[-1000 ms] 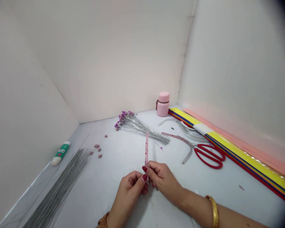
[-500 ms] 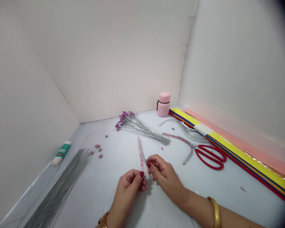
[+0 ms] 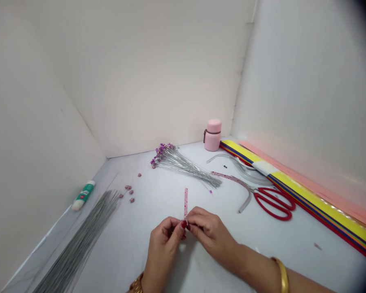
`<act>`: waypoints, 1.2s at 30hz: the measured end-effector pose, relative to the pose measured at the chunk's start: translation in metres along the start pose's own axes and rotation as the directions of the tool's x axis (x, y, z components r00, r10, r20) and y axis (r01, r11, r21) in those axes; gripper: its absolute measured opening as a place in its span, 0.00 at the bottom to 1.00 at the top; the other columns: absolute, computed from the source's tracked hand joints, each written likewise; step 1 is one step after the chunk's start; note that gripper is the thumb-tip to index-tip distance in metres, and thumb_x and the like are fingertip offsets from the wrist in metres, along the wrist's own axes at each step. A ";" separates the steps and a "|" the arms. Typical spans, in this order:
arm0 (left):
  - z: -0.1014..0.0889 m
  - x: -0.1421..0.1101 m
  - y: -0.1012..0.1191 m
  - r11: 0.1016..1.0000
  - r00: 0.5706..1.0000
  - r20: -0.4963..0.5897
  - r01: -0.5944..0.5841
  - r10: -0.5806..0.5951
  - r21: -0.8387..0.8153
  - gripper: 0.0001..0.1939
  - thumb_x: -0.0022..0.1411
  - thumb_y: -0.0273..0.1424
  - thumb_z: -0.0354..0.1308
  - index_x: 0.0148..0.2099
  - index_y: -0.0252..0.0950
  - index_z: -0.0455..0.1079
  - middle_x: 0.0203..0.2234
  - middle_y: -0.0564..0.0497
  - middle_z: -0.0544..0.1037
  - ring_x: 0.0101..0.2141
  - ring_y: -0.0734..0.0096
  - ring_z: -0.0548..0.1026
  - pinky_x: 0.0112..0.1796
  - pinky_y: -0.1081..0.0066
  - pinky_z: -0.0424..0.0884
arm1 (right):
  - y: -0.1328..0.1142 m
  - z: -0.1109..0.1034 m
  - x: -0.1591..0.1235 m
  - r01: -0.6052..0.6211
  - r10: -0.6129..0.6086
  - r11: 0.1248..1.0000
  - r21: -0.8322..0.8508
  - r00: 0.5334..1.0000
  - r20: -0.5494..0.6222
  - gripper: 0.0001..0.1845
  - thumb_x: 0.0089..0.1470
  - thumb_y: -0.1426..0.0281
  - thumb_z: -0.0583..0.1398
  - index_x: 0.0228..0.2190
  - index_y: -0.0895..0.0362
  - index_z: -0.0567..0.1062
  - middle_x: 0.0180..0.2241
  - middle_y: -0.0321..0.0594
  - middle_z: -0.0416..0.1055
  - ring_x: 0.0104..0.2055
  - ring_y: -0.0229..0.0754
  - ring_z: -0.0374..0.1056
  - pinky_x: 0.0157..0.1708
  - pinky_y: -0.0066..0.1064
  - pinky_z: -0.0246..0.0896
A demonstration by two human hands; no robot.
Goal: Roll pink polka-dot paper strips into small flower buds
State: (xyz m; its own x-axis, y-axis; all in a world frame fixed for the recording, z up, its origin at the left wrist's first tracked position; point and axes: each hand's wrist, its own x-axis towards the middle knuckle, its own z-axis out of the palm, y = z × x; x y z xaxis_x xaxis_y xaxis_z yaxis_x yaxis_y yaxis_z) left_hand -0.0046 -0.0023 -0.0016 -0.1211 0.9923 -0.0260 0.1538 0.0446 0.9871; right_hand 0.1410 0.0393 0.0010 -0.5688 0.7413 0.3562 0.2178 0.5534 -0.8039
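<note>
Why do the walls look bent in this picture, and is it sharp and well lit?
In the head view, the walls lean and bow, as with a very wide lens, and the top right corner fades to black. The light is soft, leaving only a faint shadow beside the left hand. The patterned paper strip and red-handled scissors look reasonably sharp, and glare appears only as small glints along the yellow paper.

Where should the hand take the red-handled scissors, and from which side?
Take the red-handled scissors by their two red loops, coming from the near side, toward the right hand. The loops lie flat, clear of the yellow strips, while the blade end sits against the pink-dotted strip, so the loops look freest.
</note>
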 end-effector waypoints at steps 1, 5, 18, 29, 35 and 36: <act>-0.001 -0.001 -0.001 0.999 1.000 -0.006 -0.012 0.012 0.031 0.11 0.54 0.35 0.54 0.25 0.34 0.67 0.18 0.54 0.70 0.23 0.73 0.66 0.26 0.76 0.62 | -0.001 0.000 0.000 -0.002 0.002 1.000 0.010 1.000 -0.003 0.12 0.55 0.75 0.49 0.27 0.58 0.71 0.27 0.38 0.63 0.30 0.36 0.62 0.31 0.26 0.57; -0.001 -0.001 0.000 0.997 0.999 -0.016 -0.042 0.043 0.067 0.11 0.55 0.36 0.53 0.26 0.34 0.66 0.20 0.53 0.71 0.24 0.72 0.67 0.27 0.76 0.62 | -0.001 0.002 0.001 -0.021 0.021 0.998 0.066 1.000 0.006 0.08 0.53 0.73 0.52 0.26 0.59 0.70 0.26 0.37 0.63 0.29 0.36 0.61 0.30 0.26 0.56; 0.000 0.006 0.003 0.993 0.997 -0.071 -0.001 -0.007 -0.116 0.08 0.51 0.35 0.58 0.30 0.35 0.67 0.19 0.56 0.68 0.21 0.76 0.65 0.23 0.77 0.61 | 0.005 0.003 0.003 -0.213 0.209 0.912 0.351 0.977 0.048 0.13 0.52 0.63 0.55 0.24 0.59 0.73 0.23 0.35 0.64 0.27 0.36 0.59 0.29 0.26 0.54; -0.002 0.004 0.007 0.994 1.000 0.023 -0.006 0.009 -0.113 0.12 0.57 0.33 0.52 0.26 0.33 0.69 0.19 0.54 0.68 0.24 0.75 0.64 0.28 0.77 0.61 | 0.000 0.004 0.003 -0.392 0.346 0.683 0.617 0.917 0.199 0.13 0.50 0.62 0.57 0.25 0.61 0.70 0.21 0.32 0.63 0.22 0.31 0.53 0.24 0.23 0.48; -0.002 0.007 0.011 0.976 0.989 0.125 0.096 -0.072 -0.195 0.09 0.57 0.33 0.53 0.35 0.32 0.71 0.19 0.54 0.72 0.23 0.75 0.66 0.28 0.76 0.62 | -0.003 -0.001 0.005 -0.386 0.279 0.566 0.728 0.921 0.272 0.10 0.49 0.66 0.58 0.24 0.61 0.69 0.23 0.36 0.67 0.28 0.34 0.61 0.31 0.25 0.53; -0.003 0.007 0.011 0.975 0.986 0.155 0.090 -0.059 -0.201 0.10 0.57 0.33 0.52 0.37 0.32 0.71 0.19 0.53 0.72 0.24 0.75 0.67 0.28 0.76 0.63 | -0.003 -0.001 0.005 -0.385 0.274 0.551 0.741 0.921 0.275 0.11 0.49 0.66 0.58 0.23 0.61 0.69 0.23 0.36 0.67 0.28 0.34 0.62 0.32 0.25 0.53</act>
State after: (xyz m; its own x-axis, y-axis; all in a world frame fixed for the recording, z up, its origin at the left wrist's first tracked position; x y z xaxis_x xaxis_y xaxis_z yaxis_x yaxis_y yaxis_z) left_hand -0.0063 0.0048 0.0091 0.0231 0.9938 -0.1088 -0.0582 0.1099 0.9922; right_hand 0.1382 0.0422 0.0058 -0.6824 0.7306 -0.0233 -0.2483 -0.2617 -0.9327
